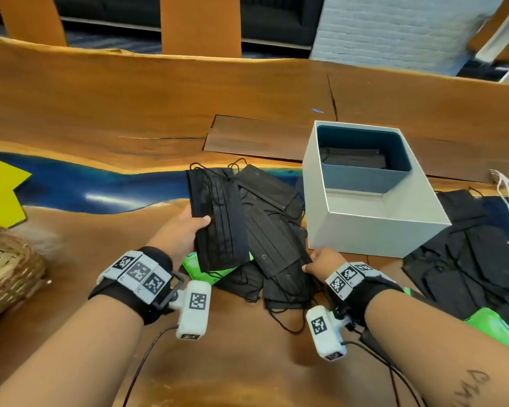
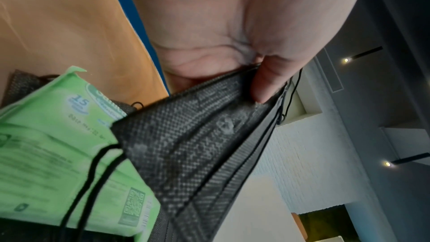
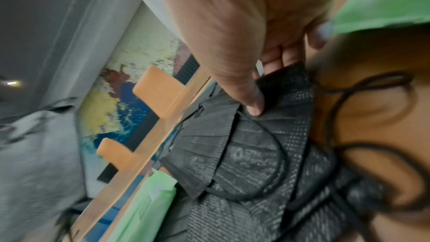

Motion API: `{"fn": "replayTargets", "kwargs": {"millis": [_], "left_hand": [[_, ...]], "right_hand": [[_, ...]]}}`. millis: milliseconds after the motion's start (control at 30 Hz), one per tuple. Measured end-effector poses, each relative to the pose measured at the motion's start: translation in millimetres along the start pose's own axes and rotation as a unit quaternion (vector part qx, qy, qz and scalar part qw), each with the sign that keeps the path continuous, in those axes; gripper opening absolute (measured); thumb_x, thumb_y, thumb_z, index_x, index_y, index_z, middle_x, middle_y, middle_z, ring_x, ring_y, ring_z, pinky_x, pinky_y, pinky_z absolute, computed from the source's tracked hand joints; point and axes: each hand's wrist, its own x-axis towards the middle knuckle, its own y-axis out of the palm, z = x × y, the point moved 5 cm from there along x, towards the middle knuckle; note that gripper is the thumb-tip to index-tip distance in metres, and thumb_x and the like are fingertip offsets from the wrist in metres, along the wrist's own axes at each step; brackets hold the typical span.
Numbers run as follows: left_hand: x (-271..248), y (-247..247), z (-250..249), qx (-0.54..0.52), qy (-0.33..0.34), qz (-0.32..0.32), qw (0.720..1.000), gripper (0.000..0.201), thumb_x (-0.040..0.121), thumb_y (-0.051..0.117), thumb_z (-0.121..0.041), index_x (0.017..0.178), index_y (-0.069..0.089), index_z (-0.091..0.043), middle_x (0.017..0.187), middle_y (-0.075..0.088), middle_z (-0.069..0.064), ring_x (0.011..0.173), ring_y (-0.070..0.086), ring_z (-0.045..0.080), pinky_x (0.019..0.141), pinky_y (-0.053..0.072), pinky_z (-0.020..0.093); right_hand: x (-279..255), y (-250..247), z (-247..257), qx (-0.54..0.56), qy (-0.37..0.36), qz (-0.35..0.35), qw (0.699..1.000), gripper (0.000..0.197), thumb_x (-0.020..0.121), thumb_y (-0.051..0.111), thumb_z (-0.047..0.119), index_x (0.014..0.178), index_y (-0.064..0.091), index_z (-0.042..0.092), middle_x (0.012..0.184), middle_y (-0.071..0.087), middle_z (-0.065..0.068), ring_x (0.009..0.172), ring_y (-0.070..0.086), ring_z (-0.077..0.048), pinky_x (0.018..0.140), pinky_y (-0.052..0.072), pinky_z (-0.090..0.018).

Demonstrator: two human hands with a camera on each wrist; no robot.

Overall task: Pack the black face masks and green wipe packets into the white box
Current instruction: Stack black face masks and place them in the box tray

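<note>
- The left hand (image 1: 180,227) pinches a small stack of black face masks (image 1: 218,218) along its long edge, thumb on top and fingers underneath, holding it lifted above the surface (image 1: 130,113).
- In the left wrist view the thumb (image 2: 267,84) presses onto the woven fabric of that stack (image 2: 197,144), with ear loops dangling below.
- The right hand (image 1: 322,261) pinches the near corner of another black mask (image 1: 272,239), which lies tilted across the pile of loose masks (image 1: 279,277) in the middle of the surface.
- The right wrist view shows the thumb (image 3: 251,102) pressing on the pleated end of that mask (image 3: 209,144), with the fingers curled behind it.
- A green wipe packet (image 1: 200,267) lies partly under the lifted stack, just beside the left wrist; it shows clearly in the left wrist view (image 2: 58,154).
- A second green packet (image 1: 494,324) pokes out near the right forearm.
- The white box (image 1: 373,230) stands open just right of the pile, with a blue insert (image 1: 365,177) at its far end holding several black masks (image 1: 353,157).
- More black masks (image 1: 467,259) are spread on the surface to the right of the box.
- A woven basket (image 1: 9,265) and a yellow sheet (image 1: 0,192) sit at the far left.
</note>
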Motion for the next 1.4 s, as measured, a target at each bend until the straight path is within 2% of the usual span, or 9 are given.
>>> {"fn": "replayTargets", "kwargs": {"millis": [67,267,367,533,633,767,1033,1167,1400], "left_hand": [[2.8,-1.0,2.1,-0.007,-0.009,0.009,1.0,0.035,0.099,0.034,0.001,0.122,0.049,-0.021,0.107,0.064,0.003,0.092,0.063,0.016,0.08,0.052,0.033],[14.9,0.9,11.4,-0.06,-0.06,0.03,0.996,0.032,0.1,0.032,-0.003,0.123,0.049,-0.018,0.105,0.066,0.007,0.096,0.063,0.022,0.081,0.049,0.041],[21.8,14.1,10.1,-0.107,-0.08,0.039,0.99,0.027,0.101,0.031,-0.006,0.118,0.05,-0.016,0.101,0.066,0.01,0.091,0.063,0.024,0.077,0.049,0.043],[34.0,36.8,8.0,-0.158,-0.092,0.064,0.981,0.03,0.103,0.03,-0.016,0.126,0.049,-0.014,0.11,0.066,0.012,0.097,0.064,0.025,0.074,0.05,0.043],[35.6,45.0,9.3,-0.169,-0.107,0.073,0.977,0.032,0.103,0.03,-0.021,0.12,0.055,-0.011,0.106,0.068,0.012,0.097,0.064,0.026,0.074,0.049,0.043],[32.5,47.8,9.2,-0.165,-0.126,0.081,0.975,0.04,0.103,0.027,-0.031,0.108,0.062,-0.01,0.1,0.07,0.011,0.096,0.063,0.027,0.077,0.048,0.042],[29.9,52.4,10.7,-0.208,-0.113,0.111,0.965,0.06,0.099,0.017,-0.052,0.127,0.055,-0.016,0.119,0.066,0.011,0.107,0.063,0.026,0.084,0.049,0.042],[30.1,50.1,13.8,-0.196,-0.114,0.115,0.967,0.067,0.095,0.015,-0.061,0.127,0.055,-0.018,0.121,0.066,0.012,0.11,0.062,0.026,0.083,0.05,0.043],[28.8,49.3,17.6,-0.141,-0.088,0.081,0.983,0.023,0.1,0.04,-0.01,0.119,0.052,-0.011,0.108,0.064,0.012,0.094,0.063,0.025,0.077,0.051,0.043]], "right_hand": [[-4.3,-8.8,-3.1,0.046,-0.005,-0.039,0.998,0.041,0.094,0.054,0.024,0.062,0.028,0.022,0.066,0.035,0.003,0.095,0.053,-0.027,0.087,0.041,-0.029],[-28.1,-54.7,-25.4,0.198,-0.03,-0.151,0.968,0.031,0.088,0.062,0.014,0.065,0.042,0.021,0.063,0.048,0.004,0.066,0.047,-0.018,0.068,0.035,-0.024],[-41.4,-79.8,-25.5,0.221,-0.056,-0.182,0.956,0.021,0.085,0.065,0.015,0.068,0.053,0.018,0.066,0.056,0.001,0.066,0.052,-0.015,0.057,0.036,-0.022],[-56.4,-111.1,-14.7,0.288,-0.105,-0.244,0.92,0.017,0.086,0.065,0.021,0.072,0.055,0.021,0.073,0.068,-0.008,0.066,0.057,-0.02,0.062,0.041,-0.027],[-61.3,-118.6,-2.1,0.378,-0.15,-0.232,0.884,0.02,0.088,0.064,0.018,0.07,0.054,0.023,0.072,0.071,-0.005,0.064,0.06,-0.015,0.067,0.048,-0.033],[-53.0,-112.6,21.6,0.501,-0.19,-0.162,0.829,0.02,0.089,0.062,0.01,0.073,0.056,0.02,0.065,0.069,0.004,0.061,0.061,-0.009,0.064,0.048,-0.023],[-3.3,-42.3,57.1,0.573,-0.118,-0.039,0.81,0.009,0.088,0.063,0.014,0.083,0.058,0.021,0.101,0.063,-0.01,0.091,0.059,-0.021,0.077,0.048,-0.033],[3.6,-22.0,57.0,0.563,-0.099,-0.028,0.82,0.008,0.086,0.065,0.017,0.082,0.059,0.022,0.098,0.066,-0.012,0.089,0.061,-0.023,0.074,0.048,-0.036],[-0.6,-15.6,50.9,0.548,-0.078,-0.02,0.833,0.018,0.075,0.069,0.036,0.079,0.058,0.023,0.089,0.064,-0.012,0.081,0.057,-0.026,0.074,0.049,-0.042]]}}
